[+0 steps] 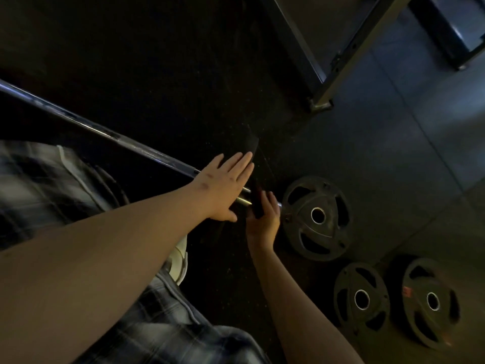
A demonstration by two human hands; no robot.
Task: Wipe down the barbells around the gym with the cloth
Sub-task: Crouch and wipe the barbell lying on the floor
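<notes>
Left hand lies flat, fingers straight, over the barbell; right hand grips the dark cloth mid-frame.

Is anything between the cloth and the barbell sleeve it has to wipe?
Nothing visible. The right hand holds the dark cloth right against the barbell sleeve, with the left hand flat over the bar. The nearest weight plate lies on the floor just past the bar's tip.

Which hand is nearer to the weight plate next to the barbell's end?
Right. The right hand, gripping the cloth, is just beside the weight plate; the left hand lies open farther back along the barbell.
</notes>
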